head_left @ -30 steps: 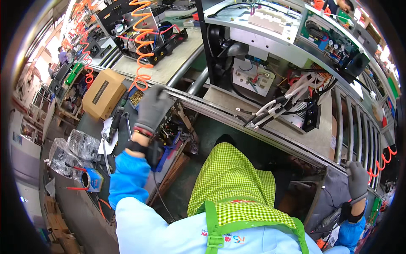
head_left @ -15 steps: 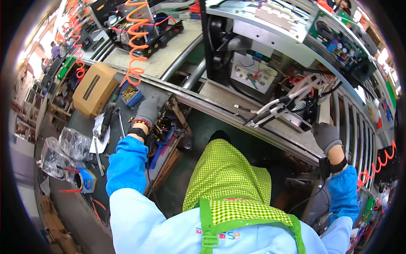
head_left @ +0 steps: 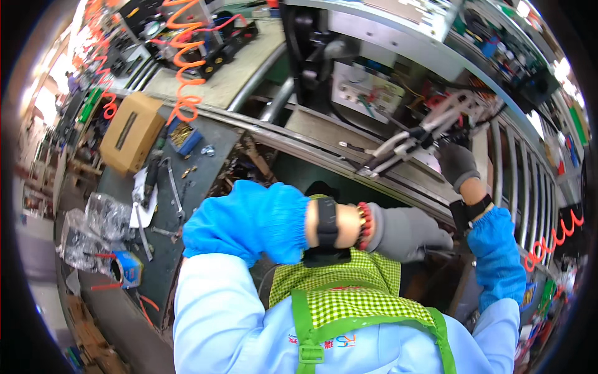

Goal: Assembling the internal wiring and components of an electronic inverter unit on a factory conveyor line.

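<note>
My left hand (head_left: 408, 232), in a grey glove with red beads at the wrist, reaches across in front of my green checked apron (head_left: 336, 278). Its fingers point right and are pressed together; whatever they hold is too small to make out. My right hand (head_left: 458, 167), also gloved in grey, is closed at the right end of a bundle of white-sleeved cables (head_left: 398, 147), and what lies inside its grip is hidden. The cables come out of an open machine housing (head_left: 387, 36) with a wired board (head_left: 366, 93) inside.
On the dark bench at left are a brown box (head_left: 131, 134), a blue bin (head_left: 185, 138) of brass fasteners, a long metal tool (head_left: 174, 187), clear plastic bags (head_left: 93, 218) and a blue can (head_left: 129, 268). Orange coiled hoses (head_left: 188, 75) hang above. Metal rollers (head_left: 511, 168) run at right.
My left hand has left the bench beside the blue bin and swung right, across my apron toward my right hand. My right hand has moved up and slightly left to the cables.
</note>
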`<act>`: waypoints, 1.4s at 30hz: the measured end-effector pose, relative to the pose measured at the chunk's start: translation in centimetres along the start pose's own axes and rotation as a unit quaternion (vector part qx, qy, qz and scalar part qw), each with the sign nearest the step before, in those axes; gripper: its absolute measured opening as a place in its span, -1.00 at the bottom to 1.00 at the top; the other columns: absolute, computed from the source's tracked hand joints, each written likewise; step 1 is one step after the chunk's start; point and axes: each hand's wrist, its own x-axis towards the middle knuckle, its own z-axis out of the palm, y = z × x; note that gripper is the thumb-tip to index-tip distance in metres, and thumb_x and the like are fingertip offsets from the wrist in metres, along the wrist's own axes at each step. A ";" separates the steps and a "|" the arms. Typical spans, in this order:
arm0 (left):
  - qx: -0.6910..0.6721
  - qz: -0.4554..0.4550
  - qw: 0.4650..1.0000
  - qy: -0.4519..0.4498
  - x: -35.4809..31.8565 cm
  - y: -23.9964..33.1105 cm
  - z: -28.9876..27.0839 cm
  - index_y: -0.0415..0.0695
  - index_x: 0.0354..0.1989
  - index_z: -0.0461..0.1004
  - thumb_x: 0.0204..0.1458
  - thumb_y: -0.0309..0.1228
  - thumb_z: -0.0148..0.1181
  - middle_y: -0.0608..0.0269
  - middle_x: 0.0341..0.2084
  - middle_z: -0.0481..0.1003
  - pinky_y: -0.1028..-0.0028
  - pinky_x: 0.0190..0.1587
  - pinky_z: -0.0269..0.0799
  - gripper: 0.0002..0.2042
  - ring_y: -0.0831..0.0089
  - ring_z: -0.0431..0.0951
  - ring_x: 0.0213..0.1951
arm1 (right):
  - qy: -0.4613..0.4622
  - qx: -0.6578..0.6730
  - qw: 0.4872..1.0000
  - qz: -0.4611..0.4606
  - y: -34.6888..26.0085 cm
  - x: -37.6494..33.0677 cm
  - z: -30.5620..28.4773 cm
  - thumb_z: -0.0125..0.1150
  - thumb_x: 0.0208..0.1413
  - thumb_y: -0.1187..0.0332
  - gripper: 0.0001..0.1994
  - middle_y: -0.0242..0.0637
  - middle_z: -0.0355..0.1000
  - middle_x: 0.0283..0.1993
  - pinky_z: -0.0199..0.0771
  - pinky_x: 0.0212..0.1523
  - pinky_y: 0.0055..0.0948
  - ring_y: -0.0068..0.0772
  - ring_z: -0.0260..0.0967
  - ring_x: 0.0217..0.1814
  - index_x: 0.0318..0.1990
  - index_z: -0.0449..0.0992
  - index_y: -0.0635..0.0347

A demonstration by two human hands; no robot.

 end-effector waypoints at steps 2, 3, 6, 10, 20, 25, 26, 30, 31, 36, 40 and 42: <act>0.074 0.004 0.997 -0.032 4.1 -4.1 2.0 -0.11 -0.08 0.57 0.05 -0.41 0.20 -0.04 -0.25 0.56 0.09 -0.07 0.49 -0.75 -0.05 0.57 -0.16 | 0.023 0.007 1.000 -0.007 0.5 0.0 0.4 0.07 0.23 0.23 -0.79 -0.09 0.60 -0.33 0.57 -0.27 -0.03 0.02 0.60 -0.24 -0.18 0.58 0.10; 0.031 -0.034 0.999 0.012 5.7 -6.2 2.9 -0.13 -0.11 0.59 0.07 -0.39 0.19 -0.05 -0.22 0.58 0.12 -0.05 0.49 -0.77 -0.04 0.58 -0.15 | -0.001 0.003 1.000 -0.017 0.9 0.4 0.6 0.08 0.23 0.24 -0.79 -0.09 0.61 -0.31 0.58 -0.26 -0.05 0.02 0.60 -0.24 -0.24 0.61 0.10; -0.103 -0.195 0.954 0.204 9.2 -12.2 6.3 -0.19 -0.10 0.57 0.13 -0.32 0.17 0.02 -0.21 0.62 0.21 -0.02 0.50 -0.74 0.13 0.63 -0.13 | -0.010 0.139 0.989 -0.048 2.8 1.8 0.7 0.13 0.17 0.19 -0.74 -0.04 0.61 -0.24 0.56 -0.10 -0.07 0.10 0.57 -0.16 -0.25 0.66 0.14; -0.245 -0.238 0.860 0.379 12.5 -19.1 7.8 -0.23 0.06 0.48 0.18 -0.40 0.19 0.15 -0.15 0.56 0.38 -0.04 0.56 -0.69 0.38 0.61 -0.19 | -0.074 0.204 0.970 -0.111 4.9 3.8 0.5 0.18 0.15 0.19 -0.71 0.01 0.59 -0.21 0.52 -0.07 -0.09 0.12 0.54 -0.17 -0.13 0.67 0.17; -0.408 -0.182 0.764 0.466 17.6 -19.3 7.8 -0.26 -0.17 0.50 0.28 -0.48 0.07 0.24 -0.42 0.58 0.59 -0.51 0.45 -0.88 0.58 0.59 -0.51 | -0.128 0.179 0.960 -0.172 6.2 5.1 -0.5 0.11 0.24 0.12 -0.66 0.04 0.58 -0.15 0.50 -0.02 -0.10 0.13 0.51 -0.12 -0.07 0.65 0.16; -0.410 -0.211 0.730 0.505 18.5 -18.0 7.5 -0.26 -0.23 0.50 0.27 -0.42 0.12 0.20 -0.39 0.60 0.59 -0.56 0.41 -0.86 0.58 0.58 -0.55 | -0.169 0.223 0.949 -0.148 6.2 4.9 -0.5 0.13 0.24 0.14 -0.67 0.01 0.60 -0.19 0.51 -0.01 -0.14 0.08 0.54 -0.13 -0.08 0.65 0.17; -0.400 -0.219 0.739 0.495 18.4 -18.0 7.6 -0.26 -0.22 0.49 0.27 -0.41 0.12 0.20 -0.39 0.60 0.59 -0.56 0.42 -0.85 0.58 0.59 -0.55 | -0.164 0.225 0.948 -0.157 6.1 4.9 -0.3 0.13 0.24 0.15 -0.68 0.00 0.60 -0.19 0.51 -0.01 -0.14 0.07 0.54 -0.14 -0.08 0.65 0.18; -0.341 -0.271 0.762 0.479 18.4 -18.5 8.0 -0.24 -0.19 0.49 0.26 -0.36 0.13 0.18 -0.42 0.61 0.54 -0.54 0.46 -0.83 0.54 0.63 -0.52 | -0.159 0.240 0.945 -0.157 6.3 5.1 0.3 0.14 0.23 0.16 -0.69 -0.03 0.61 -0.18 0.51 -0.01 -0.15 0.06 0.54 -0.13 -0.07 0.65 0.15; -0.330 -0.279 0.769 0.471 18.4 -18.7 8.1 -0.23 -0.17 0.49 0.27 -0.35 0.12 0.20 -0.42 0.61 0.53 -0.54 0.46 -0.82 0.54 0.63 -0.52 | -0.159 0.238 0.945 -0.159 6.4 5.1 0.4 0.14 0.23 0.17 -0.70 -0.03 0.61 -0.18 0.51 -0.01 -0.14 0.05 0.54 -0.13 -0.06 0.65 0.14; -0.261 -0.224 0.828 0.443 18.2 -20.2 9.3 -0.19 -0.01 0.47 0.28 -0.37 0.06 0.15 -0.43 0.61 0.41 -0.49 0.51 -0.79 0.45 0.66 -0.51 | -0.137 0.187 0.954 -0.192 6.4 5.7 1.0 0.14 0.21 0.21 -0.71 -0.05 0.60 -0.18 0.51 0.00 -0.12 0.05 0.54 -0.13 -0.03 0.66 0.06; -0.060 -0.139 0.884 0.442 17.4 -21.3 10.8 -0.16 0.16 0.35 0.22 -0.46 0.04 0.00 -0.43 0.58 0.23 -0.39 0.52 -0.67 0.20 0.66 -0.49 | -0.152 0.164 0.959 -0.176 6.1 5.6 0.6 0.15 0.18 0.24 -0.72 -0.07 0.60 -0.20 0.53 -0.02 -0.10 0.06 0.54 -0.14 -0.02 0.66 0.02; -0.045 -0.126 0.897 0.420 17.5 -21.5 10.8 -0.14 0.24 0.26 0.19 -0.48 0.06 -0.06 -0.44 0.57 0.17 -0.34 0.51 -0.58 0.09 0.65 -0.46 | -0.151 0.148 0.962 -0.171 6.1 5.5 0.3 0.16 0.15 0.27 -0.72 -0.08 0.60 -0.20 0.53 -0.03 -0.10 0.05 0.54 -0.14 -0.02 0.66 0.01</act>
